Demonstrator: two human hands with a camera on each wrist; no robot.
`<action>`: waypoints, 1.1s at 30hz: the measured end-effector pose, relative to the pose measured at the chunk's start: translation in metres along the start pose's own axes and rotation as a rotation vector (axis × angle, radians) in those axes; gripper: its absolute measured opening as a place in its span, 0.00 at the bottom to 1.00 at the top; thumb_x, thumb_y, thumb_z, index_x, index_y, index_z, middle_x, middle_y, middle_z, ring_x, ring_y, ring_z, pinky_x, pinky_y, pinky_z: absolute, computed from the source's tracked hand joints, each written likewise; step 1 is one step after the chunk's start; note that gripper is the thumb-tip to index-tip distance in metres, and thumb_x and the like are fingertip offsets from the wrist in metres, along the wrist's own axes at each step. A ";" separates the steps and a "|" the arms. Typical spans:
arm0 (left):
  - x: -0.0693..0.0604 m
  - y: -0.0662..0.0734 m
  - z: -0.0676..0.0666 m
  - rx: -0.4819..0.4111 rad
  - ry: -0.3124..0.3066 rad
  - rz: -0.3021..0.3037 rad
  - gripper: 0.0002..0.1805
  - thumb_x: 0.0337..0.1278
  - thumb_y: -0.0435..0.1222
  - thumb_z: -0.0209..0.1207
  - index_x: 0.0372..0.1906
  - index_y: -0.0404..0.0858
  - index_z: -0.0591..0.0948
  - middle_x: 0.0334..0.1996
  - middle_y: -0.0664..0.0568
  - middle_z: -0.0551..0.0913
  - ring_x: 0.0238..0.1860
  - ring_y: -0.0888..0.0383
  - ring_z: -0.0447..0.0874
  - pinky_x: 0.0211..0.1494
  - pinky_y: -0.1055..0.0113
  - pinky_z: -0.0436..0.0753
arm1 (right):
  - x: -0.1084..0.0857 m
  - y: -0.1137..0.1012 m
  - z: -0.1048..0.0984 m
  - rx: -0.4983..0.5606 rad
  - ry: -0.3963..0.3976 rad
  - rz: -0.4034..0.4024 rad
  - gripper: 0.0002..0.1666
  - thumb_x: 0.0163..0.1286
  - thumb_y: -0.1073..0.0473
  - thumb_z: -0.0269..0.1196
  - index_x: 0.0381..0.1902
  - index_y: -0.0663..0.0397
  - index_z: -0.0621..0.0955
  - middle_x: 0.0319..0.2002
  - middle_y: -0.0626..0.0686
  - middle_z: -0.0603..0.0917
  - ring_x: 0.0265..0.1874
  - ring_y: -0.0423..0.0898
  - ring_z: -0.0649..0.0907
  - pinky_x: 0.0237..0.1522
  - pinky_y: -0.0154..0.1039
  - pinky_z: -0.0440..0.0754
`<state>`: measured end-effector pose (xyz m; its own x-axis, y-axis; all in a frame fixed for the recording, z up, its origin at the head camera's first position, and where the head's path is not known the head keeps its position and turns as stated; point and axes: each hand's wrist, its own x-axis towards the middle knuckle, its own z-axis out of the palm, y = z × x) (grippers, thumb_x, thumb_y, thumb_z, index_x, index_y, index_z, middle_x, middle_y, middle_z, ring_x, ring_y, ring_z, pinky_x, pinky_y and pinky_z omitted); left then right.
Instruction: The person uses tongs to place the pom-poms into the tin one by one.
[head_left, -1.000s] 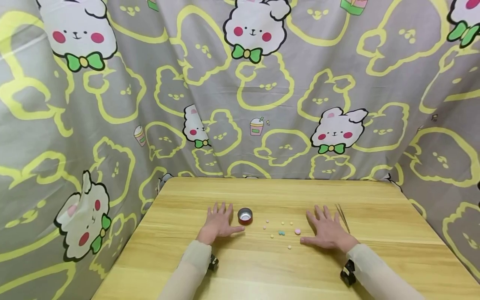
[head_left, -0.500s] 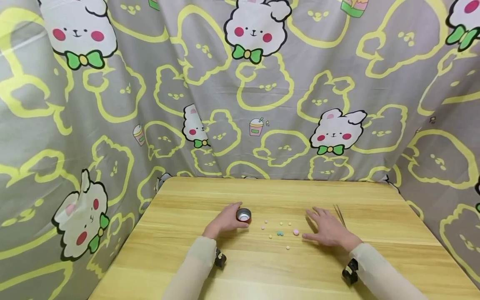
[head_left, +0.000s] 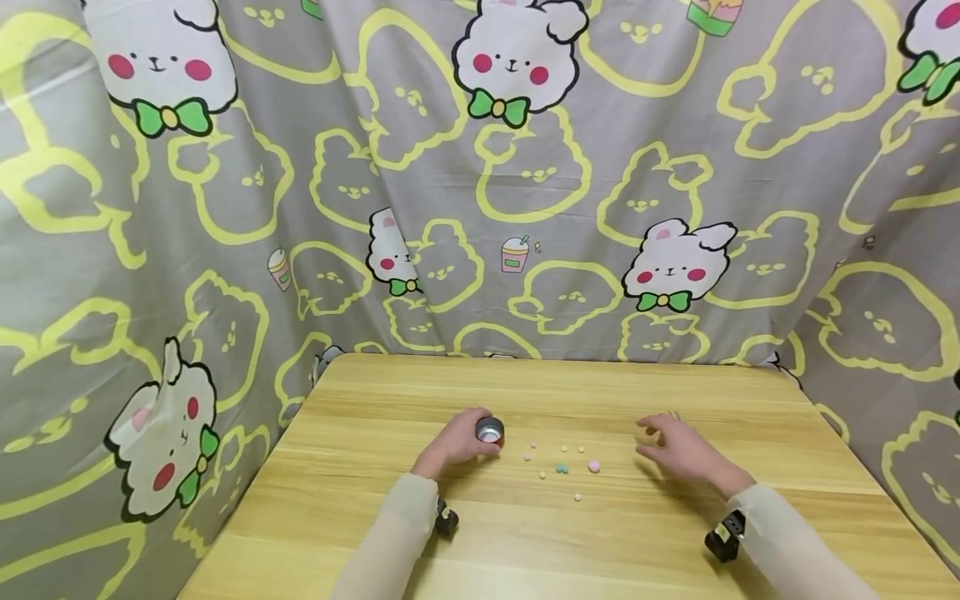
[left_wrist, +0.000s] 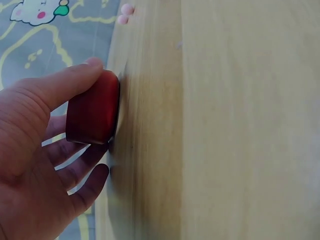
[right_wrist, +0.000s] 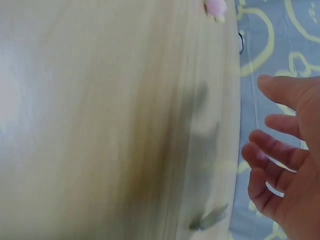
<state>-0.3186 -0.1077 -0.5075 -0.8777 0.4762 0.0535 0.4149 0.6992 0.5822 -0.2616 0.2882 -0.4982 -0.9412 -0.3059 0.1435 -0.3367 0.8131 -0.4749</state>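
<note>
while left hand [head_left: 459, 439] holds cup [left_wrist: 92, 110], beads [head_left: 594, 467] lie between it and right hand [head_left: 684, 450].

A grey curtain [head_left: 450, 187] with white cartoon animals and yellow outlines hangs behind and beside a wooden table [head_left: 570, 546].

Two hands [head_left: 459, 438], one cup [head_left: 490, 432], three pink beads [head_left: 594, 467], one table [head_left: 510, 542].

The wooden table [head_left: 495, 542] bears a red cup [left_wrist: 93, 112] — and coloured bits [head_left: 594, 467].
</note>
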 end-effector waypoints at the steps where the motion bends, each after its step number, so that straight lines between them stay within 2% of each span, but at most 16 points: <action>1: 0.000 0.000 0.000 -0.006 0.002 -0.005 0.31 0.45 0.42 0.71 0.55 0.33 0.75 0.48 0.45 0.78 0.49 0.49 0.76 0.52 0.55 0.73 | 0.000 0.002 -0.002 0.024 -0.006 0.013 0.26 0.64 0.55 0.65 0.55 0.65 0.75 0.44 0.61 0.80 0.37 0.50 0.80 0.40 0.51 0.77; 5: 0.001 -0.002 0.002 -0.026 0.015 -0.007 0.30 0.43 0.42 0.72 0.52 0.34 0.76 0.45 0.47 0.79 0.47 0.51 0.77 0.51 0.56 0.74 | -0.003 0.012 -0.009 0.076 -0.003 0.042 0.23 0.64 0.56 0.64 0.53 0.65 0.76 0.41 0.59 0.80 0.33 0.45 0.78 0.34 0.44 0.76; 12: 0.001 -0.006 0.005 -0.053 0.015 -0.012 0.29 0.43 0.42 0.73 0.52 0.35 0.77 0.44 0.49 0.79 0.46 0.52 0.77 0.49 0.57 0.75 | -0.005 0.028 -0.016 0.103 -0.001 0.057 0.21 0.64 0.58 0.64 0.50 0.65 0.77 0.37 0.54 0.79 0.32 0.45 0.76 0.32 0.41 0.75; 18: 0.001 -0.005 0.003 -0.067 0.018 -0.023 0.30 0.42 0.41 0.73 0.52 0.35 0.77 0.44 0.48 0.80 0.46 0.52 0.77 0.50 0.58 0.75 | -0.005 0.041 -0.018 0.122 0.004 0.071 0.23 0.63 0.57 0.66 0.51 0.66 0.76 0.33 0.49 0.77 0.32 0.44 0.76 0.30 0.37 0.75; 24: 0.001 -0.002 0.002 -0.100 0.019 -0.023 0.30 0.43 0.41 0.73 0.52 0.34 0.76 0.44 0.47 0.80 0.46 0.51 0.77 0.50 0.57 0.74 | -0.007 0.054 -0.019 0.156 0.003 0.098 0.25 0.61 0.58 0.67 0.51 0.67 0.75 0.30 0.49 0.75 0.27 0.42 0.74 0.25 0.35 0.73; 28: 0.000 -0.001 0.001 -0.088 0.019 -0.019 0.30 0.43 0.41 0.73 0.52 0.34 0.76 0.44 0.47 0.80 0.46 0.51 0.77 0.50 0.57 0.74 | -0.011 0.060 -0.020 0.147 0.005 0.106 0.23 0.60 0.58 0.68 0.49 0.65 0.75 0.28 0.50 0.73 0.23 0.41 0.72 0.24 0.35 0.70; 33: -0.001 -0.002 0.002 -0.082 0.014 -0.017 0.30 0.43 0.40 0.73 0.52 0.33 0.76 0.44 0.46 0.79 0.46 0.51 0.77 0.50 0.57 0.74 | -0.015 0.069 -0.019 0.140 0.005 0.117 0.25 0.59 0.58 0.68 0.50 0.67 0.75 0.28 0.49 0.73 0.24 0.40 0.71 0.25 0.35 0.69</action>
<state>-0.3180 -0.1083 -0.5099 -0.8879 0.4567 0.0543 0.3795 0.6607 0.6477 -0.2707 0.3583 -0.5164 -0.9739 -0.2108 0.0842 -0.2181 0.7660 -0.6048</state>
